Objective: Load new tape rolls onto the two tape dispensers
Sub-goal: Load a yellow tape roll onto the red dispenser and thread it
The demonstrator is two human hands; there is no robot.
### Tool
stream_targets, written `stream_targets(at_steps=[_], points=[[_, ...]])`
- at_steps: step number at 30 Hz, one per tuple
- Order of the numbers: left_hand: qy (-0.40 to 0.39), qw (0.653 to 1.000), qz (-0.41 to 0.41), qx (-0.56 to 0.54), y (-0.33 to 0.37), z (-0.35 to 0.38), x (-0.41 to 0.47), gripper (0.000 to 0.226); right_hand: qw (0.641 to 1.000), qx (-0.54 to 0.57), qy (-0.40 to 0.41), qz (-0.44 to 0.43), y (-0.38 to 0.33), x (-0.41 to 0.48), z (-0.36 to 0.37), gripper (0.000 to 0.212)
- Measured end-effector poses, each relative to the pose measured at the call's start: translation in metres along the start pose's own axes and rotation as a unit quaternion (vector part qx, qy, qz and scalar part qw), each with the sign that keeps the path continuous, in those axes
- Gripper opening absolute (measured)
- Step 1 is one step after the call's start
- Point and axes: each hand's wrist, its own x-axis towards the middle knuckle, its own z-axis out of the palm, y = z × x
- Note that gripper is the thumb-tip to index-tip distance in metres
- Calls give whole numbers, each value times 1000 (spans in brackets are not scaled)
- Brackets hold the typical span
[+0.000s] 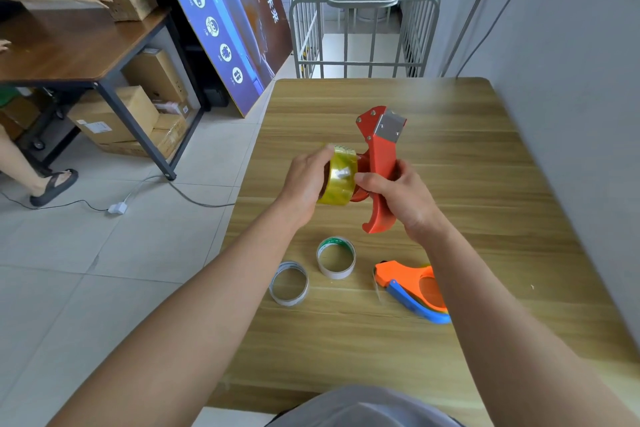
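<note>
Above the wooden table (485, 156), my right hand (401, 198) grips the handle of a red tape dispenser (377, 149) with a metal blade plate at its top. My left hand (306, 180) holds a full roll of clear yellowish tape (341, 177) pressed sideways against the dispenser's hub. On the table nearer to me lie two empty cardboard tape cores, one (336, 256) beside the other (289, 282). A second dispenser, orange with a blue handle (412, 289), lies flat to their right, partly hidden by my right forearm.
A wall runs along the table's right side. A metal cage cart (363, 31) stands beyond the far edge. To the left are a tiled floor with a cable, a dark table (79, 48) with cardboard boxes, a leaning poster board, and another person.
</note>
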Motion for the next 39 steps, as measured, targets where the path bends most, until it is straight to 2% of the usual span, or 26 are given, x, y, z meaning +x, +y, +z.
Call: stream_targets(at_steps=[3,6,9,13,15,17,20,22,24,26,29,36,39], points=[[-41,999,5,9,-2,0,-2,24,1000,-7,23,-6,5,0,-1,62],[-70,997,1,20,-2,0,-3,25,999,-23,47,-14,9,-1,-1,69],[-93,995,-4,39,1,-2,-2,14,998,-30,56,-18,12,-4,-2,67],[-60,998,-21,3,5,2,-3,6,997,-65,33,-35,15,-6,2,59],[-28,999,-22,5,6,8,-4,13,997,-68,19,-45,17,-7,7,61],[35,997,-11,74,7,13,-3,27,997,-50,20,-47,16,-8,10,65],[125,974,-28,188,5,13,1,70,999,-24,24,-43,14,-10,9,67],[85,978,-69,177,5,10,-1,90,999,-18,17,-43,15,-10,7,62],[14,987,-83,136,5,9,-1,84,999,-15,3,-43,17,-9,5,64],[-1,989,-47,139,3,6,-2,76,999,-10,-10,-41,19,-9,4,65],[-1,986,29,165,-1,3,0,84,999,-4,-21,-43,23,-9,2,61],[-17,968,143,206,-7,-6,4,88,997,9,-64,-31,26,-4,-4,79],[-20,957,182,224,-10,-6,5,87,994,29,-97,-29,24,-2,-7,79]])
